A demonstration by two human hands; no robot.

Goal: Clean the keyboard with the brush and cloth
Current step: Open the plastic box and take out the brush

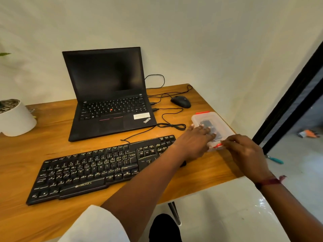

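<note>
Fingers (202, 129) of our left hand (193, 143) flat on the box (222, 124), right hand (244, 151) pinching its red clip (217, 146), wooden desk (52, 151), cream wall (192, 41), box contents unclear.

What the hands cover

Under the left hand's (194, 142) fingers, dark contents (208, 123) of the clear box (224, 125) blur through the lid, unnameable. The right hand's (244, 151) fingertips cover most of the near red clip (217, 146); their grip is unclear. The left wrist hides the keyboard's (90, 170) right end.
</note>
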